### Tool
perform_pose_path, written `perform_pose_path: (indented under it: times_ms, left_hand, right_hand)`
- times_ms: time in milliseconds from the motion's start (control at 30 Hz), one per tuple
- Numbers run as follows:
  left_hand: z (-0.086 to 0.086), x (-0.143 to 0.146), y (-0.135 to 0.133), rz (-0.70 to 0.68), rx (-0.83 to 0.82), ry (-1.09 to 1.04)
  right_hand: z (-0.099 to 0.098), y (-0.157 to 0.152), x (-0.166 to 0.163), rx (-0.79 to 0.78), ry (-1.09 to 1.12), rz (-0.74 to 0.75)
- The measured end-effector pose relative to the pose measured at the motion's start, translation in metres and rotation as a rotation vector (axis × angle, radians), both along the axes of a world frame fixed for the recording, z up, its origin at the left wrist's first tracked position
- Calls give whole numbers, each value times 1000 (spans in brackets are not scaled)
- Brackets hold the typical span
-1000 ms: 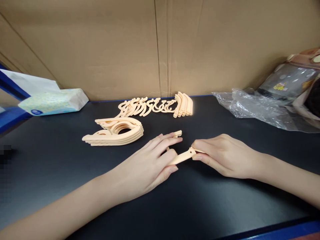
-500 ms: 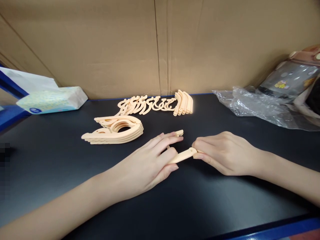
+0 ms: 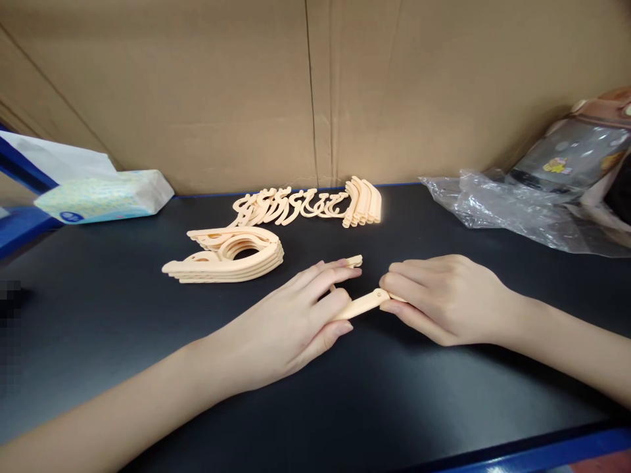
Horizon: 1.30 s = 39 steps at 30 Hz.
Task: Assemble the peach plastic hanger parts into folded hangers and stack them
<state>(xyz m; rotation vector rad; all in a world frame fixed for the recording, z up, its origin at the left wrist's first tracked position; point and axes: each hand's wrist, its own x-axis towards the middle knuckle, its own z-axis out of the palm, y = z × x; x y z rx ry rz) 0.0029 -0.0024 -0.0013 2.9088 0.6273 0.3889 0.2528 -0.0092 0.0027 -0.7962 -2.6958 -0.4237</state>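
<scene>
My left hand (image 3: pixel 300 322) is closed around a cream plastic folding hanger (image 3: pixel 365 304), whose body is mostly hidden under the fingers. One flat arm with a small hole near its end sticks out to the right, and another end shows beyond the fingertips. My right hand (image 3: pixel 438 299) pinches a thin cream piece (image 3: pixel 397 297) against that holed end; its shape is largely covered by the fingers. Behind my left hand lies a stack of folded cream hangers (image 3: pixel 231 266). Farther back are a row of loose hanger hooks (image 3: pixel 280 205) and a pile of curved hanger arms (image 3: pixel 363 202).
A tissue pack (image 3: pixel 106 197) lies at the back left of the black table (image 3: pixel 315 414). A crumpled clear plastic bag (image 3: pixel 513 217) is at the back right, beside a transparent container with stickers (image 3: pixel 566 161). A brown cardboard wall (image 3: pixel 221 92) stands behind.
My right hand has shifted slightly, its knuckles a little higher, and a bit more of the thin piece shows at its fingertips. My left hand stays in place on the hanger.
</scene>
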Motion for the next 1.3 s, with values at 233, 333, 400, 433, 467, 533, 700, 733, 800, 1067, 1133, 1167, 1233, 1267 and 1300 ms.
perform_pose_path:
  times_ms: [233, 333, 400, 433, 467, 533, 700, 733, 800, 1067, 1133, 1167, 1233, 1267, 1300]
  left_hand:
    - [1, 0, -2, 3, -5, 3]
    - [1, 0, -2, 8, -7, -3]
    - [1, 0, -2, 9, -5, -3]
    - [2, 0, -2, 8, -2, -1]
    - [2, 0, -2, 4, -1, 3]
    - [2, 0, -3, -7, -11, 9]
    - [2, -2, -3, 52, -103, -12]
    - [1, -2, -3, 84, -116, -30]
    - [1, -3, -1, 140, -135, -67]
    - [-2, -3, 1, 243, -119, -104]
    - [-3, -3, 1, 258, -88, -96]
    - [-4, -3, 1, 264, -76, -90]
    - [-5, -2, 0, 276, -57, -73]
    - [-5, -2, 0, 282, -46, -65]
    - [-6, -2, 0, 291, -35, -59]
  right_hand:
    - [1, -1, -1, 72, -26, 4]
    - [1, -1, -1, 112, -49, -1]
    - [1, -1, -1, 122, -52, 1]
    - [1, -1, -1, 119, -49, 7]
    - [1, -1, -1, 112, -43, 18]
    - [1, 0, -1, 93, -25, 44]
    - [0, -1, 1, 24, 24, 108]
    - [1, -2, 1, -11, 33, 119]
    - [1, -5, 1, -104, 59, 128]
    - [4, -5, -6, -376, 135, 142]
    - [5, -4, -8, -410, 130, 129]
    - [5, -4, -8, -420, 133, 119]
    - [6, -4, -8, -429, 141, 91]
    - [7, -5, -8, -430, 141, 76]
    - [8, -5, -7, -431, 139, 60]
